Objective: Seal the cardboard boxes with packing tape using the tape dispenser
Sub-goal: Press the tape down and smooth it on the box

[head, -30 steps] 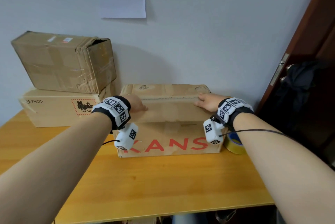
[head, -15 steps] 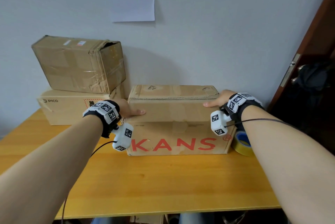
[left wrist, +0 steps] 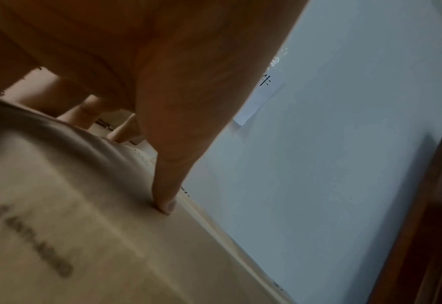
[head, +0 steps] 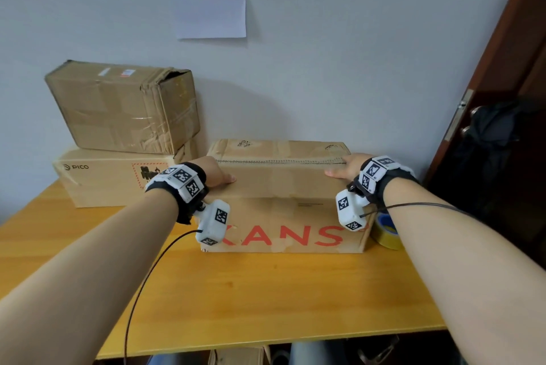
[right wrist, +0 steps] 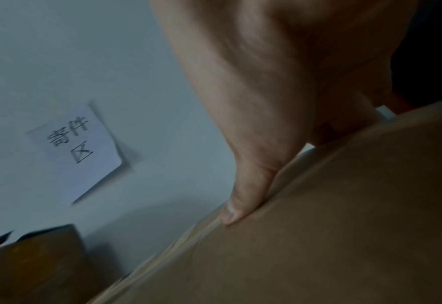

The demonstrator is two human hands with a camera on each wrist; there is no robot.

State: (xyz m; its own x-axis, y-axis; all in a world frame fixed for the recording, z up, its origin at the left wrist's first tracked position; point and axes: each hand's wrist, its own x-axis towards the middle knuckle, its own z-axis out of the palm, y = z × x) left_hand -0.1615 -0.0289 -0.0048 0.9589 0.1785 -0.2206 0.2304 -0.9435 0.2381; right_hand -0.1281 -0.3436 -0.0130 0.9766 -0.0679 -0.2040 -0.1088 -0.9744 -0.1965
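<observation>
On yellow wooden table (head: 266, 299), left hand (head: 217, 174) and right hand (head: 345, 168) clasp brown red-lettered cardboard box (head: 280, 187) by its ends, likely positioning it for taping

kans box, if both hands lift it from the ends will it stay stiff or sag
The KANS box probably stays fairly stiff: it is corrugated card with square edges. Its top seam looks unsealed, so the flaps may give under the left hand and right hand. Weight cannot be judged.
</observation>
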